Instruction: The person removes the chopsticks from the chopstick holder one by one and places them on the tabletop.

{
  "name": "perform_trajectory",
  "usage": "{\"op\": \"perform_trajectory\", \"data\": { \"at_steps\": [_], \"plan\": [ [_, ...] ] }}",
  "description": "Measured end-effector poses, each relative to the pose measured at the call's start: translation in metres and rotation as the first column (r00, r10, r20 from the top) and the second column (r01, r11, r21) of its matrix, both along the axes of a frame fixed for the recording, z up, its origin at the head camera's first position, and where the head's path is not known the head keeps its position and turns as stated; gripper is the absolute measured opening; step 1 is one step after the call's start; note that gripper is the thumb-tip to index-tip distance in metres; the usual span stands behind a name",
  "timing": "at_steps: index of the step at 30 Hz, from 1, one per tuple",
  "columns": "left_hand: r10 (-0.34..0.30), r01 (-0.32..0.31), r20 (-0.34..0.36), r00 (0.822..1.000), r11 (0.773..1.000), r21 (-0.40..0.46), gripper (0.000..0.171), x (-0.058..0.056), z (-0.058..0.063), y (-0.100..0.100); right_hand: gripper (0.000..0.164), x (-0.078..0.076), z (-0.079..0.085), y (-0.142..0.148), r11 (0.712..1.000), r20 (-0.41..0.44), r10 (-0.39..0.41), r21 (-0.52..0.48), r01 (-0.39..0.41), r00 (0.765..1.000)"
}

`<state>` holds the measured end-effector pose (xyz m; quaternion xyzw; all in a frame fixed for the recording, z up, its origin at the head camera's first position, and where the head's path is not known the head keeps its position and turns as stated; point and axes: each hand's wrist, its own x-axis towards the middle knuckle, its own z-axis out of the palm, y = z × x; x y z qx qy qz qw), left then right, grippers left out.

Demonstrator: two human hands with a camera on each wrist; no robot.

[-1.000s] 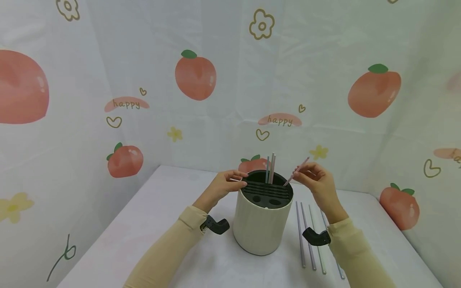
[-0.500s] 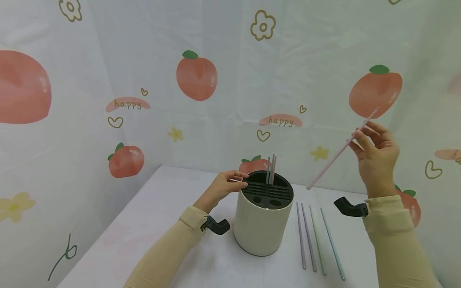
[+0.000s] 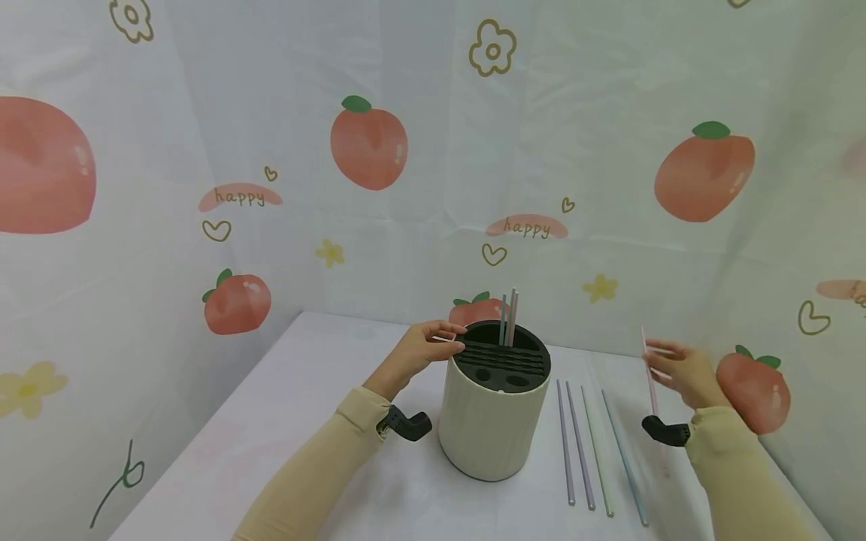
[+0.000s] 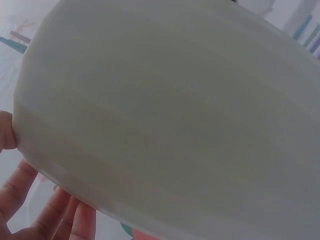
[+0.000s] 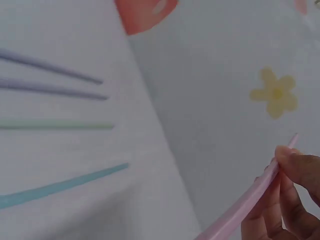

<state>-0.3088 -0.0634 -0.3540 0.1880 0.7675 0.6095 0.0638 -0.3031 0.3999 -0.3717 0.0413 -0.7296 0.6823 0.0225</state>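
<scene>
Left hand [image 3: 416, 355]: gripping holder [image 3: 490, 432] by its rim, 10 o'clock. Right hand [image 3: 688, 373]: pinching pink stick [image 5: 242, 206], 3 o'clock of holder. Four loose sticks [image 3: 597, 451] on table [image 3: 399, 496], 4 o'clock; upright sticks [image 3: 511, 319] in holder's rear compartment.

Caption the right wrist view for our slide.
Right hand pinches a pink stick; four more sticks lie on the table.

The holder [image 3: 492, 428] stands on the worktop [image 3: 318, 353]. Upright sticks [image 3: 511, 319] occupy its far compartment. The left hand [image 3: 421, 349] is at the left of the holder's rim. Four sticks [image 3: 597, 451] lie side by side right of the holder. The right hand [image 3: 686, 373], with a single stick [image 3: 650, 376], is right of these. The backdrop [image 3: 419, 248] hangs behind the worktop.
</scene>
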Motion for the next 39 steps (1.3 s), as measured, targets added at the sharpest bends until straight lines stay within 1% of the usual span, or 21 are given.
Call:
{"op": "perform_trajectory", "data": {
  "at_steps": [1,3,5,6,8,11,14,18,20,22,23,25,29,32,39],
  "plan": [
    [0.0,0.0,0.002,1.0,1.0,0.001,0.037,0.0,0.0,0.0,0.022,0.0,-0.01,0.002,0.997,0.033,-0.014,0.07,0.011,0.999],
    [0.0,0.0,0.001,1.0,1.0,0.0,0.036,0.0,0.001,0.0,0.019,0.002,-0.026,0.005,0.985,0.104,-0.048,0.168,0.03,0.993],
    [-0.003,0.003,0.001,1.0,1.0,0.001,0.036,0.0,0.002,0.001,0.022,0.003,-0.038,0.007,0.973,0.165,-0.085,0.228,0.046,0.983],
    [-0.004,0.004,0.0,1.0,1.0,0.0,0.036,0.0,0.002,0.001,0.027,0.005,-0.043,0.007,0.966,0.191,-0.106,0.254,0.055,0.976],
    [-0.008,0.008,-0.003,1.0,1.0,0.002,0.036,0.0,0.002,0.0,0.031,0.006,-0.05,0.008,0.957,0.228,-0.127,0.284,0.059,0.965],
    [-0.012,0.012,-0.007,1.0,1.0,0.002,0.036,0.0,0.001,0.0,0.036,0.006,-0.061,0.008,0.941,0.258,-0.161,0.332,0.069,0.953],
    [-0.012,0.012,-0.011,1.0,1.0,0.001,0.036,0.0,0.0,0.0,0.038,0.004,-0.071,0.007,0.924,0.266,-0.175,0.378,0.064,0.948],
    [-0.011,0.011,-0.015,1.0,1.0,0.001,0.036,0.0,0.0,0.0,0.037,0.001,-0.081,0.006,0.875,0.243,-0.214,0.479,0.075,0.946],
    [-0.009,0.009,-0.014,1.0,1.0,0.001,0.035,0.0,0.0,0.0,0.037,0.001,-0.086,0.005,0.853,0.236,-0.244,0.513,0.093,0.941],
    [-0.009,0.009,-0.012,1.0,1.0,0.001,0.035,0.0,0.0,0.0,0.037,0.0,-0.09,0.005,0.846,0.24,-0.269,0.521,0.11,0.933],
    [-0.01,0.01,-0.012,1.0,1.0,0.001,0.035,0.0,0.0,0.0,0.038,0.0,-0.091,0.005,0.852,0.25,-0.279,0.511,0.118,0.927],
    [-0.011,0.011,-0.013,1.0,1.0,0.002,0.035,0.0,0.0,0.0,0.038,-0.001,-0.094,0.005,0.856,0.254,-0.286,0.5,0.128,0.924],
    [-0.017,0.017,-0.019,1.0,1.0,0.005,0.036,-0.001,-0.001,0.0,0.04,-0.002,-0.095,0.005,0.871,0.258,-0.282,0.472,0.134,0.924],
    [-0.021,0.021,-0.021,1.0,1.0,0.008,0.036,-0.001,0.0,-0.001,0.041,-0.002,-0.095,0.003,0.873,0.256,-0.277,0.469,0.132,0.926],
    [-0.016,0.016,-0.022,1.0,1.0,0.004,0.035,-0.001,-0.001,0.0,0.04,-0.002,-0.095,0.002,0.854,0.25,-0.297,0.502,0.139,0.922]
  ]
}}
